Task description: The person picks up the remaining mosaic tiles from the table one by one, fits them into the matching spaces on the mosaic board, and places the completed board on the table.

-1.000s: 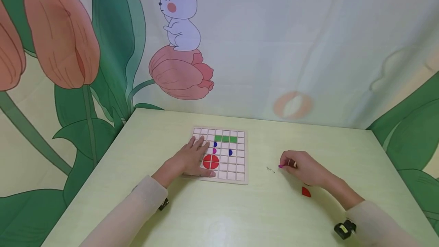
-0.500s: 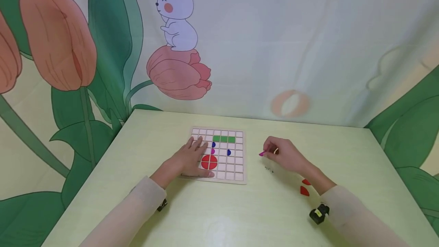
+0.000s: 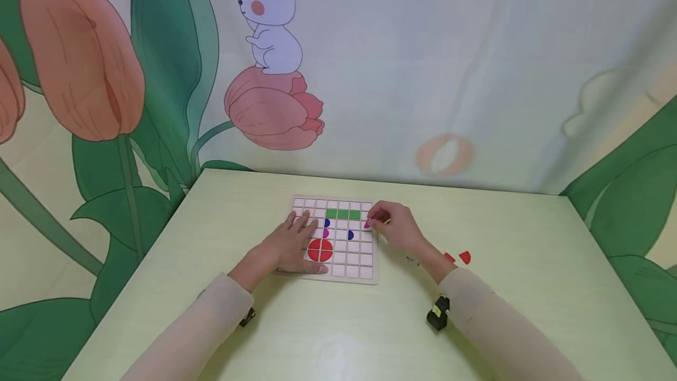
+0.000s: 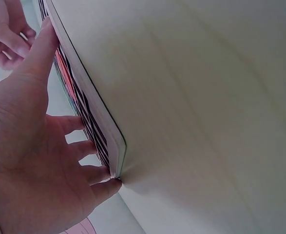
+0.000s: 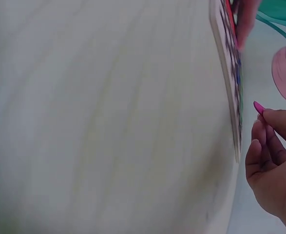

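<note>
A square gridded wooden board [image 3: 353, 258] lies on the table, holding a green strip [image 3: 342, 214], blue half-round pieces [image 3: 351, 235], a small pink piece [image 3: 325, 233] and a red circle of quarter pieces [image 3: 320, 250]. My left hand [image 3: 290, 244] rests spread over the board's left side, thumb along the near edge, hiding the cells there. In the left wrist view its fingertips [image 4: 114, 184] touch the board's rim. My right hand [image 3: 398, 228] pinches a small magenta piece [image 5: 258, 107] between thumb and fingers, over the board's right edge in the head view.
Two red pieces [image 3: 465, 257] lie on the table to the right, partly beside the right forearm. Small dark marks [image 3: 412, 260] show on the tabletop [image 3: 328, 334] near the board. A printed curtain [image 3: 381, 75] hangs behind the table's far edge.
My right hand has carried the magenta piece leftward from the table's right side to the board. Red pieces come into view beside the right forearm. The left hand stays on the board.
</note>
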